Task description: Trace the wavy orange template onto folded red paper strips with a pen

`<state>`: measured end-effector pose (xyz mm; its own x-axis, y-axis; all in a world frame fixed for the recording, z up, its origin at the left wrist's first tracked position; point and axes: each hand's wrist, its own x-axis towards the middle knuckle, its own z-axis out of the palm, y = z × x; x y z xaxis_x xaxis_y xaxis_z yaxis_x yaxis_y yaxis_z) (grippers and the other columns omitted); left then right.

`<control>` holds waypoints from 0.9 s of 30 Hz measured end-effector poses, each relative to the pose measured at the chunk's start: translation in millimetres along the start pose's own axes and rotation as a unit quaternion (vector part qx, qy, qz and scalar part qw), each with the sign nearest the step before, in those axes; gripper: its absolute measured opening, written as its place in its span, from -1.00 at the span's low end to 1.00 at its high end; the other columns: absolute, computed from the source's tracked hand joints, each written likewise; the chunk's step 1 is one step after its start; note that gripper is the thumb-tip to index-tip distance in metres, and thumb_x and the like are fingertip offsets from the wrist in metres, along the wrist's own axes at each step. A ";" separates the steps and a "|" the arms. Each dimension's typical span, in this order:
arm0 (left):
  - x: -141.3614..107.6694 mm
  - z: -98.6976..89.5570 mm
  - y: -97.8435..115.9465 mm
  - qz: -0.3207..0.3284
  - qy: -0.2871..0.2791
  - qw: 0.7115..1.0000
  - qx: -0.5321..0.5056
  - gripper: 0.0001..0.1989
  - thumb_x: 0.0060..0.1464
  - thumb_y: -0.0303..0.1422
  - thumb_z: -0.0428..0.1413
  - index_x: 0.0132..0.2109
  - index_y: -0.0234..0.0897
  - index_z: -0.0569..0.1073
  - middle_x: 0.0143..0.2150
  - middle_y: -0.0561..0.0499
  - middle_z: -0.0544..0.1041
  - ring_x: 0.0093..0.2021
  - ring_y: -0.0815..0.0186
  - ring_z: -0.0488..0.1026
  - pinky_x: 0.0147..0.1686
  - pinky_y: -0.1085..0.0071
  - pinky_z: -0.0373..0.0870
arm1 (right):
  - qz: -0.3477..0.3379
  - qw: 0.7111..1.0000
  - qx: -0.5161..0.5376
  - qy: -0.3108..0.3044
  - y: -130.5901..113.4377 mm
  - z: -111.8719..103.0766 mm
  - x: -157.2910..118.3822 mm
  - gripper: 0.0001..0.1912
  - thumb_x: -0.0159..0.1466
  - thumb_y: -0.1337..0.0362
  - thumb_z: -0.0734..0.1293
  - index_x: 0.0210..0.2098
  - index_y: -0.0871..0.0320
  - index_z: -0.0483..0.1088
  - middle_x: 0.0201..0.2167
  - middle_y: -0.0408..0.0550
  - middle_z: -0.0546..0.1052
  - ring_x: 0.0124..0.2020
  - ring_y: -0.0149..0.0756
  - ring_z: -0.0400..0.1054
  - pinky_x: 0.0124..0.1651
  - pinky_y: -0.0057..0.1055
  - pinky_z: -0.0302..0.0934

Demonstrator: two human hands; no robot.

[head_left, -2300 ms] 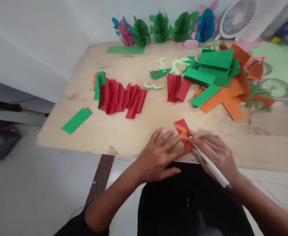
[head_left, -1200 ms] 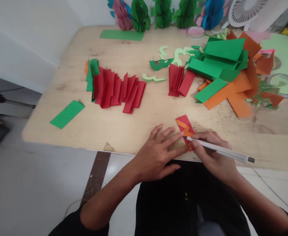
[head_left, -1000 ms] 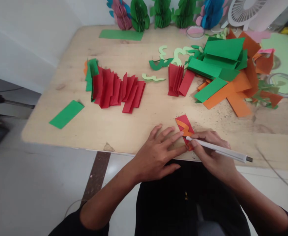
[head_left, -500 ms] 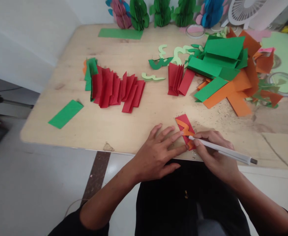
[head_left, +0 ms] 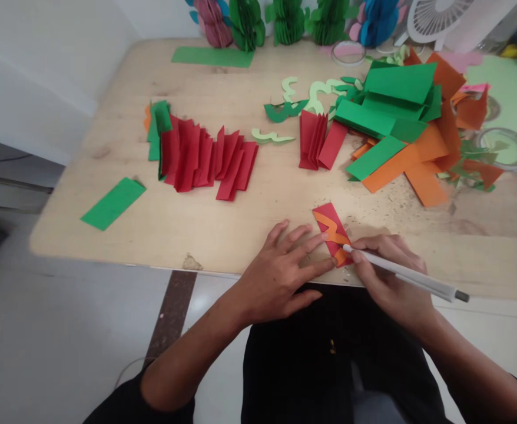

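Observation:
A small red paper strip (head_left: 337, 219) lies at the table's near edge, with a wavy orange paper cutout (head_left: 330, 227) flat on top of it. My left hand (head_left: 280, 274) is open, its fingers spread, two fingertips pressing on the cutout and the strip. A white pen (head_left: 400, 272) is gripped in my right hand (head_left: 393, 277); its tip touches down at the right edge of the cutout. Part of the strip's lower end is hidden by my fingertips.
Folded red strips (head_left: 192, 156) stand left of centre, more red folds (head_left: 314, 141) beyond the hands. Green strips (head_left: 400, 88) and orange strips (head_left: 426, 176) pile up at right. Tape rolls (head_left: 506, 147), honeycomb paper figures (head_left: 289, 23) and a white fan (head_left: 439, 20) line the far side.
The pen tip has moved slightly to the right along the cutout's edge, and my right hand with it. My left hand stays pressed in place. The whole view has shifted a little.

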<state>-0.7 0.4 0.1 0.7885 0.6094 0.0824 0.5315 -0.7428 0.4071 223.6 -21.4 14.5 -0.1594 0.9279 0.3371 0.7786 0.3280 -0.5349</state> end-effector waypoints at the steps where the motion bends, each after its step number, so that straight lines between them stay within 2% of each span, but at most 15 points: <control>1: -0.1 0.0 0.0 0.000 -0.001 1.000 0.000 -0.54 0.24 -0.12 0.03 0.24 -0.04 0.34 0.33 -0.09 0.26 0.36 -0.03 0.05 0.30 -0.15 -0.11 | 0.000 1.000 -0.002 -0.001 0.1 0.1 0.0 -0.94 0.30 0.28 0.28 -0.31 0.06 0.39 -0.43 -0.15 0.58 -0.41 -0.31 0.46 -0.28 -0.31 0.28; 17: 0.9 -1.3 0.1 0.001 -0.006 1.000 0.015 -0.57 0.26 -0.12 0.01 0.24 0.02 0.34 0.33 -0.07 0.26 0.35 -0.01 0.06 0.30 -0.14 -0.11 | -0.031 0.999 -0.011 0.010 -2.6 -1.8 1.3 -0.95 0.28 0.33 0.29 -0.32 0.06 0.38 -0.48 -0.17 0.55 -0.47 -0.32 0.43 -0.31 -0.31 0.25; 27: 0.8 -0.2 -0.4 0.007 -0.002 1.000 0.018 -0.56 0.25 -0.12 0.03 0.24 0.00 0.33 0.32 -0.09 0.27 0.35 -0.03 0.07 0.30 -0.15 -0.12 | -0.026 1.000 -0.016 -0.002 -2.5 -3.9 0.5 -0.95 0.28 0.31 0.28 -0.33 0.05 0.37 -0.48 -0.17 0.55 -0.48 -0.32 0.43 -0.33 -0.31 0.27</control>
<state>-0.3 1.3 0.2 0.7971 0.5978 0.0851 0.5310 -0.7610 0.3727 224.0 -22.5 19.1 -0.2034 0.9101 0.3610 0.7875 0.3711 -0.4921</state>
